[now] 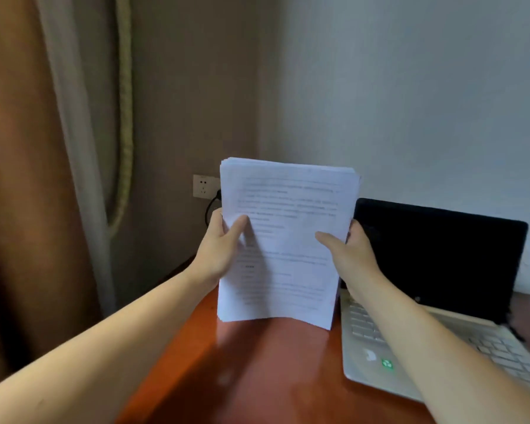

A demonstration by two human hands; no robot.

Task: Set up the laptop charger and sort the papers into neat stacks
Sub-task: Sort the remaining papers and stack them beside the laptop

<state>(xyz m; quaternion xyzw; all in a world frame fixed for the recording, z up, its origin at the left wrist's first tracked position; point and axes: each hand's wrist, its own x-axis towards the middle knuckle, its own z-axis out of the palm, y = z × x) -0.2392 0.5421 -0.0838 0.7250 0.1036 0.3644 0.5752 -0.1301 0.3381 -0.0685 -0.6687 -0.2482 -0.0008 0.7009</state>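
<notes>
In the head view, one sheaf of papers (288, 240) is held upright, its lower edge resting on the red-brown table (257, 377) just left of the laptop (435, 270). The left hand (219, 249) is clamped on the sheaf's left edge, thumb laid across the printed front and fingers hidden behind; the right hand (349, 255) is clamped on the right edge in the same way. The top edges are seen slightly fanned and the lower edge bows, so the squaring of this stack is judged unfinished; no finished stack is seen lying on the table, and sorting into separate stacks is judged to be left.

As to the charger, a black cable (210, 206) is seen looping down beside the wall socket (204, 185); its plug is mostly covered by the papers, so it is judged likely plugged in, though this cannot be confirmed. Whether the cable reaches the laptop cannot be told; the lid is open and the screen is dark.

Counted: two hands; one sheaf, its sheets too many and too close to be numbered; one laptop; one socket plate; one cable; one table.
</notes>
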